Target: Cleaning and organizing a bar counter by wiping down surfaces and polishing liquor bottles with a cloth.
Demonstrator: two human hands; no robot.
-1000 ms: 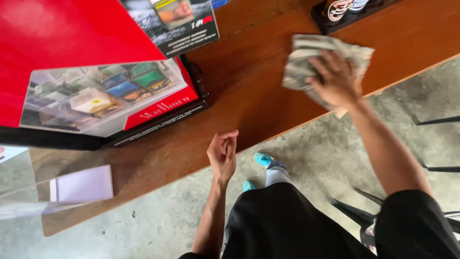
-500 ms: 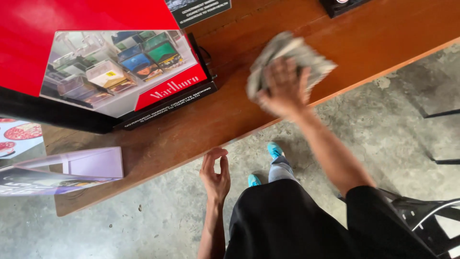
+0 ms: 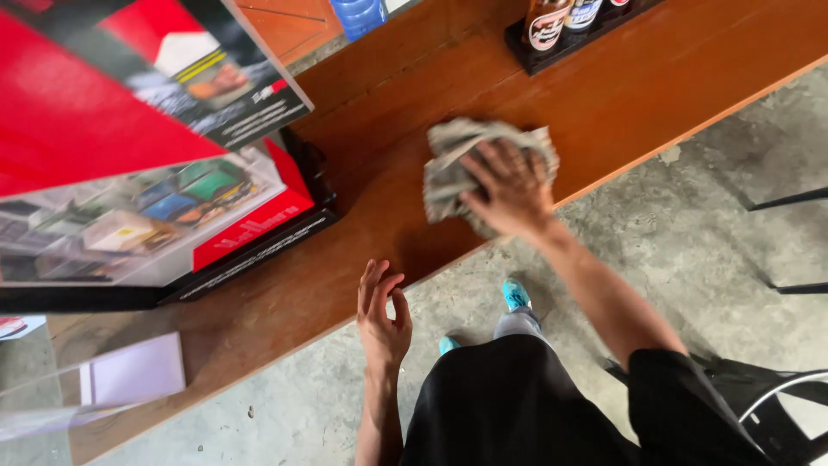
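A long reddish-brown wooden counter crosses a rough concrete floor, carrying from left to right a red display case of small packs at the left end, then a black tray of bottles on the far edge. The left hand rests open and empty on the near edge. The right hand presses flat on a crumpled grey cloth near that same edge (mid-counter), so wiping looks partway done, though I cannot tell which stretches are clean.

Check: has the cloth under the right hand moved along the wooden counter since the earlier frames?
Yes. The cloth under the right hand has slid along the wooden counter toward the red display case, then partly back; the camera moved too.
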